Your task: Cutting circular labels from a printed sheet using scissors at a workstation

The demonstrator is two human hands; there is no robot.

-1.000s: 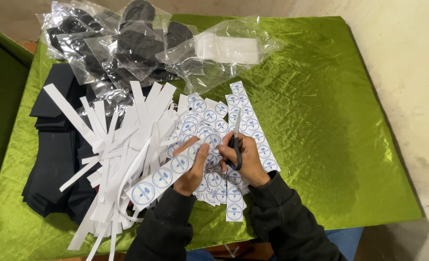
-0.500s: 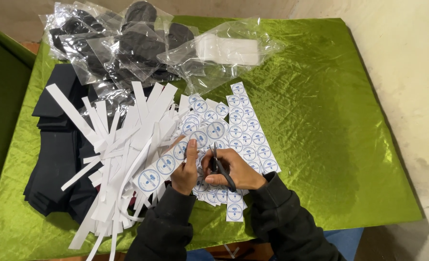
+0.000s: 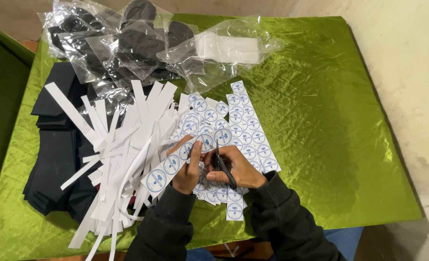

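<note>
My left hand [image 3: 187, 168] pinches a paper strip of round blue-and-white stickers [image 3: 168, 166], which runs from lower left up toward the pile. In my right hand [image 3: 237, 169] are black-handled scissors [image 3: 222, 163], blades pointing up at the strip next to my left fingers. Under both hands lies a heap of cut sticker strips [image 3: 241, 125] on the green cloth. Both sleeves are dark.
A fan of blank white paper strips [image 3: 120, 150] lies left of my hands, over folded black fabric [image 3: 55, 154]. Clear plastic bags with black items [image 3: 122, 43] and a bag with white pieces [image 3: 226, 48] sit at the back. The shiny green tablecloth [image 3: 330, 121] meets a wall on the right.
My hands have drawn slightly nearer to me and the scissors have turned, blades now against the strip held by my left hand. The piles have not moved.
</note>
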